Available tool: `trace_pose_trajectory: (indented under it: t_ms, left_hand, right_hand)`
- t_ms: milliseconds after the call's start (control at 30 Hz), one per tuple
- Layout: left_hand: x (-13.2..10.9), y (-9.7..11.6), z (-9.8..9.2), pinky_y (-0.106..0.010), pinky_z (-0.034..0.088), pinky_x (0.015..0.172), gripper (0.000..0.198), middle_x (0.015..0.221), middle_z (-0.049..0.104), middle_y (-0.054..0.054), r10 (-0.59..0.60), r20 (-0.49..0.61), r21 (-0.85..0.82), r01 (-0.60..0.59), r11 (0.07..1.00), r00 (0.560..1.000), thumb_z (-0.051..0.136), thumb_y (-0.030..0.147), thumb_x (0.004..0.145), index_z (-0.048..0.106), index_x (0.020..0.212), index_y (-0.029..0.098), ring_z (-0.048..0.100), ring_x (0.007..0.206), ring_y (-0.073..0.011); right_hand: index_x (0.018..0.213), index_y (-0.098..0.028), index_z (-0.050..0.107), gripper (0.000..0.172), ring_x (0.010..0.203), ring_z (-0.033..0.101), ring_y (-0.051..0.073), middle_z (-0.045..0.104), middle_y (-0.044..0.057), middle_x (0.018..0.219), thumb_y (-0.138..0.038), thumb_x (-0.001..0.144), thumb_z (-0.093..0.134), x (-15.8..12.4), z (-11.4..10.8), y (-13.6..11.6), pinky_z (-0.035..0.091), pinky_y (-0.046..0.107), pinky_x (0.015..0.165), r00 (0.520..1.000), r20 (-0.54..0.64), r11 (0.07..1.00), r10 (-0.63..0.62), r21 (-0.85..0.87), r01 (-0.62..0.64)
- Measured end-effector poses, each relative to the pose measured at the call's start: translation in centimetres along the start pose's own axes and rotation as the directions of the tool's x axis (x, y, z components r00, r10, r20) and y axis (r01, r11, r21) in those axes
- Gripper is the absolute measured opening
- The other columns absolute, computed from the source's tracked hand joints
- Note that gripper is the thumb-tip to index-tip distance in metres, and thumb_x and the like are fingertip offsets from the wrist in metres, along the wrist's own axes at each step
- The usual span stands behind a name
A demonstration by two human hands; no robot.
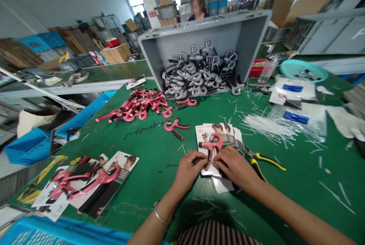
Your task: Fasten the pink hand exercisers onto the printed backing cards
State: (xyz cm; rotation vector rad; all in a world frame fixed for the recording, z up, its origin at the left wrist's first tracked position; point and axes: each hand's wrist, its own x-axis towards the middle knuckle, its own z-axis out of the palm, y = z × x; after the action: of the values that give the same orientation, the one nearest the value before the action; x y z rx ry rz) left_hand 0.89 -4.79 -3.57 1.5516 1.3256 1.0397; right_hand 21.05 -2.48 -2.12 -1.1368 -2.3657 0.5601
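Your left hand [189,166] and right hand [234,164] both closed, seemingly pinching lower handles of pink spring hand-gripper [211,147], lying atop stack of printed backing cards [228,130] on green surface [154,150]. Keep gripper centred; press top card flat; fingertips close.
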Motion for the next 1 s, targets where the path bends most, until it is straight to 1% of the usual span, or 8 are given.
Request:
trace_pose_trajectory:
  t_ms: [100,233,367,500,633,767,900,1000]
  left_hand:
    - [-0.1,-0.3,0.1,-0.025,0.047,0.074,0.009,0.086,0.069,-0.003,-0.054,-0.011,-0.069,0.053,0.996,0.998,0.067,0.024,0.084,0.071,0.089,0.018,0.061,0.079,-0.0159]
    - [-0.2,-0.6,0.2,-0.026,0.047,0.074,0.011,0.086,0.069,-0.004,-0.081,-0.006,-0.108,0.08,0.991,0.997,0.067,0.026,0.083,0.071,0.088,0.018,0.061,0.078,-0.0159]
    - [-0.2,-0.6,0.3,-0.025,0.047,0.074,0.01,0.086,0.069,-0.004,-0.066,-0.006,-0.102,0.065,0.993,0.998,0.067,0.025,0.083,0.071,0.089,0.018,0.062,0.078,-0.0159]
    - [-0.2,-0.1,0.3,-0.025,0.046,0.075,0.006,0.085,0.069,-0.003,-0.005,-0.012,-0.009,0.005,1.0,1.0,0.066,0.02,0.083,0.071,0.086,0.018,0.062,0.08,-0.0156]
    - [-0.1,0.8,-0.1,-0.025,0.045,0.076,0.005,0.084,0.068,-0.002,0.053,0.02,0.076,-0.055,0.996,0.998,0.065,0.018,0.084,0.07,0.085,0.018,0.062,0.081,-0.0157]
    - [0.2,0.9,-0.8,-0.027,0.046,0.079,0.012,0.086,0.07,-0.003,0.035,0.116,0.051,-0.041,0.998,0.993,0.06,0.022,0.089,0.072,0.091,0.02,0.063,0.083,-0.0165]
    - [0.5,1.0,-0.9,-0.027,0.046,0.076,0.008,0.082,0.069,-0.002,-0.013,0.023,0.119,0.01,0.993,1.0,0.063,0.022,0.086,0.069,0.084,0.018,0.062,0.079,-0.017]
    - [0.7,1.9,-0.8,-0.027,0.044,0.078,0.011,0.083,0.067,-0.002,0.069,0.047,0.223,-0.078,0.972,0.997,0.058,0.019,0.089,0.067,0.083,0.019,0.061,0.082,-0.0172]
  right_hand:
    - [0.085,-0.017,0.063,0.012,0.087,0.054,0.025,0.067,0.008,0.087,-0.021,0.094,0.056,0.3,0.0,-0.3,0.042,0.038,0.083,0.999,0.028,0.991,-0.034,-0.132,0.037]
    - [0.083,-0.017,0.063,0.012,0.086,0.056,0.025,0.068,0.009,0.087,-0.022,0.093,0.057,0.7,0.1,-0.6,0.043,0.038,0.083,0.999,0.035,0.984,-0.032,-0.174,0.037]
    - [0.085,-0.017,0.063,0.011,0.087,0.056,0.024,0.069,0.008,0.088,-0.022,0.093,0.058,0.7,0.0,-0.8,0.042,0.038,0.084,0.999,0.04,0.983,-0.035,-0.178,0.041]
    - [0.084,-0.017,0.063,0.012,0.087,0.056,0.025,0.068,0.008,0.087,-0.02,0.093,0.057,0.8,-0.2,-1.1,0.043,0.038,0.084,0.998,0.06,0.983,-0.03,-0.179,0.04]
    - [0.082,-0.017,0.063,0.012,0.087,0.056,0.024,0.067,0.008,0.085,-0.018,0.093,0.057,1.0,-0.2,-1.3,0.044,0.037,0.083,0.998,0.053,0.993,-0.024,-0.116,0.03]
    - [0.082,-0.018,0.064,0.012,0.086,0.056,0.023,0.066,0.005,0.082,-0.021,0.093,0.059,1.0,0.0,-1.4,0.044,0.036,0.082,1.0,-0.002,1.0,-0.001,-0.009,0.001]
    - [0.085,-0.02,0.065,0.009,0.091,0.058,0.023,0.068,0.005,0.089,-0.023,0.092,0.061,1.3,0.2,-1.3,0.045,0.037,0.087,0.999,-0.038,0.999,0.024,0.046,-0.022]
    - [0.091,-0.02,0.066,0.007,0.098,0.058,0.024,0.07,0.006,0.099,-0.025,0.092,0.061,1.6,0.1,-1.3,0.044,0.038,0.092,0.998,-0.05,0.998,0.046,0.056,-0.044]
